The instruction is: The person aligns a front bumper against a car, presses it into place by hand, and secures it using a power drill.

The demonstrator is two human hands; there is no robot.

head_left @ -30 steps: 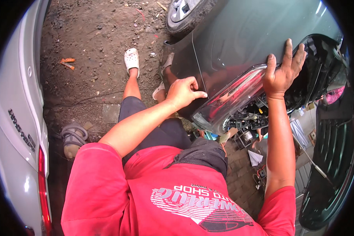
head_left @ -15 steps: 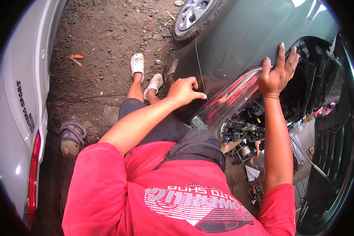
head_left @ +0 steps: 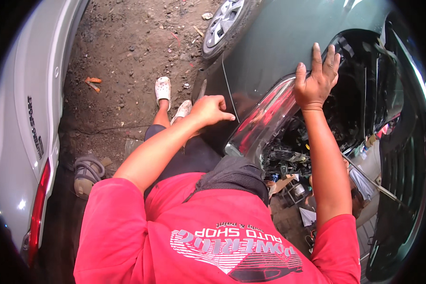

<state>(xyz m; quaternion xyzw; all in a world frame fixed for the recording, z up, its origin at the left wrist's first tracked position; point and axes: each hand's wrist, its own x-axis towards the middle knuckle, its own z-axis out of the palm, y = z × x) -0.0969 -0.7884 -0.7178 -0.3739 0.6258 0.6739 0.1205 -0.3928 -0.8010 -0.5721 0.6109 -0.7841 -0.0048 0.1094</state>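
A long clear headlight (head_left: pixel 262 113), showing red reflections, sits in the front corner of a dark green car (head_left: pixel 270 52). My right hand (head_left: pixel 315 87) lies across the headlight's upper end and the fender edge, palm down, with its fingers spread. Close to the headlight's lower end, my left hand (head_left: pixel 208 111) is over the dark bumper (head_left: pixel 217 85). Its thumb points at the seam between bumper and fender, and its index finger bends with a gap to the thumb. The other left fingers are mostly hidden. Nothing shows in either hand.
The engine bay (head_left: pixel 350 94) gapes beside my right arm, under a raised hood (head_left: pixel 402 165). A silver car (head_left: pixel 33 94) stands at the left. A hose-wrapped canister (head_left: pixel 85 177) sits on the dirt ground. Another person's white clog (head_left: pixel 163 90) shows near the front wheel (head_left: pixel 222 28).
The whole view has shifted slightly, so the green car appears farther left. Both hands keep nearly the same place and pose against the headlight and bumper.
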